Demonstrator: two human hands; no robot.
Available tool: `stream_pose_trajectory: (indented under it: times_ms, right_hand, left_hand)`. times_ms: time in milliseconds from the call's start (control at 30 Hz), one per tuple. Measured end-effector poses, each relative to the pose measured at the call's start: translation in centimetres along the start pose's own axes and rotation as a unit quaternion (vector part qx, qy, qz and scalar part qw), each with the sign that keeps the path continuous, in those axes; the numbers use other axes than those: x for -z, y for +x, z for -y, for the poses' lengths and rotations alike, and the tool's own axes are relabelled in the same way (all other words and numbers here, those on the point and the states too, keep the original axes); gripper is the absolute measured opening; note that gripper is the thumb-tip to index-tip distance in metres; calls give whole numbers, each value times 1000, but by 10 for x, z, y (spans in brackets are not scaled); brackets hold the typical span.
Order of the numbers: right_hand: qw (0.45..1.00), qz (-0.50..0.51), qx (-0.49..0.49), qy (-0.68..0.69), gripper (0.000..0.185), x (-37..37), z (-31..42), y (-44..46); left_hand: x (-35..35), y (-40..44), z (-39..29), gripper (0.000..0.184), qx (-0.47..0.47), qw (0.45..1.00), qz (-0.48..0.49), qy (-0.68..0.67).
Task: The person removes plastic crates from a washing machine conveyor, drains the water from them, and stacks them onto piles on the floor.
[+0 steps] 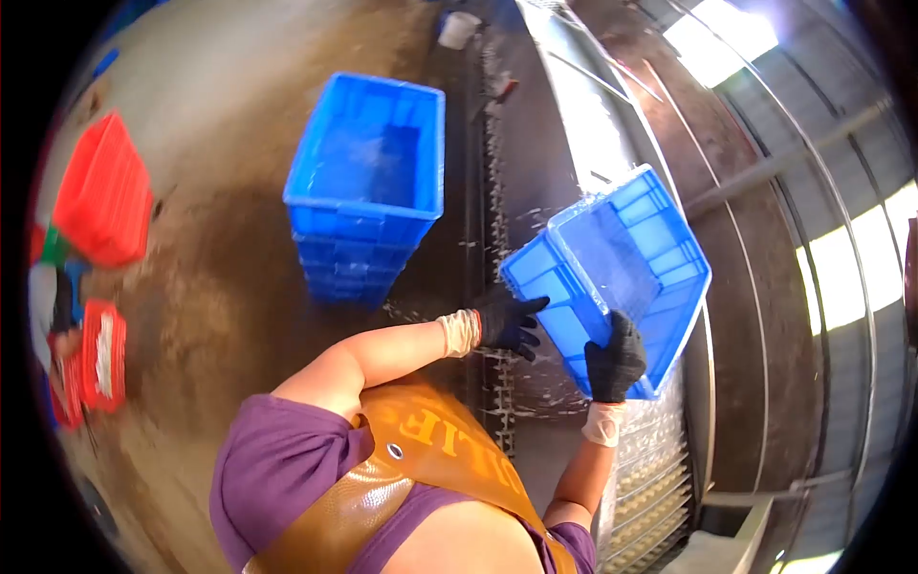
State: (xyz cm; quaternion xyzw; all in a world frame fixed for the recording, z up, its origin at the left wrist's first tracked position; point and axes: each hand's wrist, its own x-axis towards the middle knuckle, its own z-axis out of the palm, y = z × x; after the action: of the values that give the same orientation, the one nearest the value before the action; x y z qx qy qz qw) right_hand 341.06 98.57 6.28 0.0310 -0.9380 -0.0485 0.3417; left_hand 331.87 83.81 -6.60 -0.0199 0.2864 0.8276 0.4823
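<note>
A blue plastic crate (612, 253) is tilted, with its open side facing up toward me and water splashing around its edges. My right hand (617, 359), in a black glove with a pale cuff, is closed over the crate's near rim. My left hand (507, 323), gloved the same way, has its fingers spread beside the crate's near left side; whether the fingertips touch it I cannot tell. Left of the crate stands a stack of blue crates (349, 253), its top one open upward.
Below the tilted crate runs a wet metal conveyor (655, 478) with ridged rows. Red crates (105, 196) stand on the wet floor at far left. Another person's hand (67, 342) shows near a red crate (103, 354) with white contents. A white bucket (459, 31) is at the back.
</note>
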Motion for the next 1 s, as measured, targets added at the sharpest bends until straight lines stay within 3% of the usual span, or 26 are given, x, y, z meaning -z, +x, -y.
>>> stream_pose_trajectory:
  times_ms: [100,133,200,233,367,467,533,567,633,667,733,867,933,1000]
  right_hand:
    - [997,-28,75,8,46,7,19,14]
    - [996,-37,83,13,47,12,23,15]
    - [989,-56,125,48,50,36,23,21]
    - [986,-51,145,71,50,43,29,29]
    - [962,-20,241,130,50,26,61,76]
    - [946,25,282,159,51,8,97,94]
    - [932,47,307,185,50,-10,124,105]
    - [935,73,301,172,48,-19,138,110]
    - [920,101,326,195,48,-48,167,118]
    - [908,122,342,211,47,-64,182,120]
    - [915,99,338,196,47,-85,213,124]
    - [899,56,372,226,48,-115,247,161]
    - [906,77,360,206,50,-121,261,175]
    - [911,95,355,186,51,-131,269,184]
  left_hand:
    - [-5,-9,22,55,-7,993,113,-38]
    - [-12,-15,20,55,-22,992,109,-51]
    - [-37,-30,17,54,-154,977,145,-14]
    - [-44,-39,12,52,-153,974,150,-75]
    - [-26,-55,-18,46,-179,966,97,-159]
    - [0,-78,-29,41,-125,968,37,-213]
    - [37,-76,-33,39,-262,947,72,-172]
    - [63,-67,-38,39,-270,945,66,-174]
    - [118,-56,-50,41,-305,927,-37,-214]
    - [130,-68,-55,41,-312,924,-44,-218]
    - [145,-93,-67,47,-353,898,-234,-121]
    - [144,-126,-82,50,-342,873,-309,-161]
    - [138,-136,-85,54,-312,849,-405,-139]
    - [163,-132,-80,53,-309,842,-415,-153]
